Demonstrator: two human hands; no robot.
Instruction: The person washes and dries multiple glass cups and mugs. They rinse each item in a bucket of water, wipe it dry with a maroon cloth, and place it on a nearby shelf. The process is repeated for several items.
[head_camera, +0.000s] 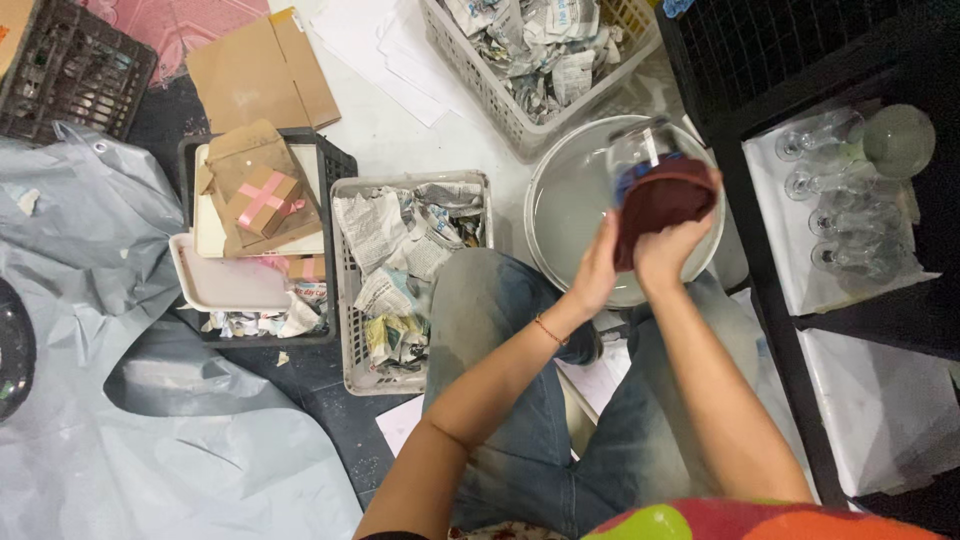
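Right hand (672, 248) grips a dark red cloth (664, 200) wrapped over a clear glass (640, 146); left hand (598, 275) is cupped flat against the cloth's side, both above a round grey basin (560, 200) on the floor. Left of the knees: a grey crate (350, 300) of crumpled newspaper. Right: a black shelf (760, 250) holding washed glasses (840, 215) on white paper.
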